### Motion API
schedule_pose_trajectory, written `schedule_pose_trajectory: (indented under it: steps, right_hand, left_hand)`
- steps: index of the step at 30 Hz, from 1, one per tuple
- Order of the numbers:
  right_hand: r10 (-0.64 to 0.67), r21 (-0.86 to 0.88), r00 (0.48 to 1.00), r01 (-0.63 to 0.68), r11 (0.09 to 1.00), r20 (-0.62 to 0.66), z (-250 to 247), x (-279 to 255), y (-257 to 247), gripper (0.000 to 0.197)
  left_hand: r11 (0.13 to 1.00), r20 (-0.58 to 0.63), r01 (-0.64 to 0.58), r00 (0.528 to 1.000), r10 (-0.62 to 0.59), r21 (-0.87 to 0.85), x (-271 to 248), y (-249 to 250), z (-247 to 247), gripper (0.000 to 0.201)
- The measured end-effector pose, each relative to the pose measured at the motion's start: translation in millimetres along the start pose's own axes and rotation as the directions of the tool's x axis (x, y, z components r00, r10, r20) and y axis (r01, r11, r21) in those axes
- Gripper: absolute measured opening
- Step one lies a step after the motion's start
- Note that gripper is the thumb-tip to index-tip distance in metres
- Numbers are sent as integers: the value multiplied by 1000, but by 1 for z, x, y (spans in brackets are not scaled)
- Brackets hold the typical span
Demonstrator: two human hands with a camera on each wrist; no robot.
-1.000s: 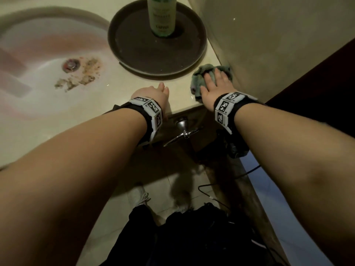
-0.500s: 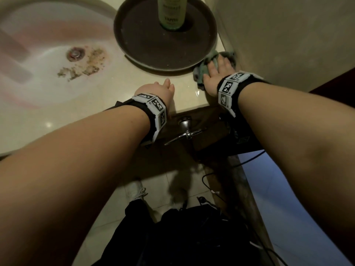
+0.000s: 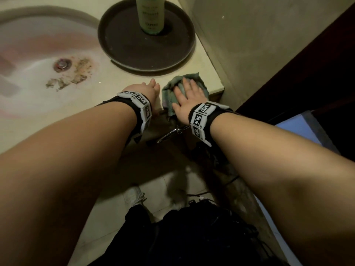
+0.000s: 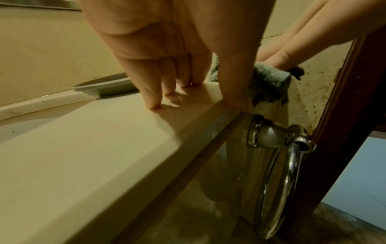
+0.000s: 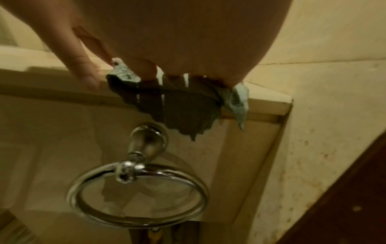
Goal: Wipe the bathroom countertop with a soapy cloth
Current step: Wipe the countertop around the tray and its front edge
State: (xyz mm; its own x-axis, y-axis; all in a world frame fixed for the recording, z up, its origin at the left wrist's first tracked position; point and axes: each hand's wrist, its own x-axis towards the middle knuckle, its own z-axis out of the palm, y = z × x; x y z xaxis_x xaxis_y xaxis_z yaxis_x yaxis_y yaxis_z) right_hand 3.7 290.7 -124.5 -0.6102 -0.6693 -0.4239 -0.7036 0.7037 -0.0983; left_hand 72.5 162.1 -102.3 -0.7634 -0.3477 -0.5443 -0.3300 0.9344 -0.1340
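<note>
From the head camera, looking down: a right hand [image 3: 189, 96] lies flat, fingers straight, pressing a green cloth [image 3: 169, 89] onto the near right corner of a pale countertop [image 3: 119, 77], probably so the whole palm drives the wipe. Part of the cloth spills over the front edge. The left hand [image 3: 143, 88] rests just beside it on the counter, fingers extended and holding nothing, likely bracing the body. Behind them a round dark tray [image 3: 119, 54] carries a green bottle [image 3: 151, 16]; a stained sink basin [image 3: 38, 54] lies to the left.

From the left wrist: the left hand's fingertips [image 4: 153, 102] touch the counter top while the thumb hooks the front edge, a steadying pose. The cloth's fluffy end [image 4: 269, 77] shows beyond the thumb. A chrome towel ring [image 4: 277, 165] hangs below the counter.

From the right wrist: the cloth [image 5: 183, 105] droops over the counter's edge beneath the palm, which pins it rather than grasping it. The towel ring [image 5: 137, 193] hangs directly underneath, so the dangling cloth could brush its mount.
</note>
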Motion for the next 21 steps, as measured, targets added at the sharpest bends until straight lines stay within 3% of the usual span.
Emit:
schedule_pose_trajectory:
  steps: [4, 12, 21]
  right_hand:
    - [-23, 16, 1000, 23, 1000, 18, -4, 2, 11, 57]
    - [134, 20, 990, -135, 991, 49, -23, 23, 53, 55]
    - [136, 7, 988, -137, 991, 68, -47, 55, 42, 56]
  left_hand:
    - [1000, 21, -4, 1000, 4, 25, -2, 1, -2, 88]
    - [1000, 109, 28, 994, -27, -5, -5, 4, -9, 91]
    - [999, 111, 24, 994, -19, -45, -6, 3, -12, 93]
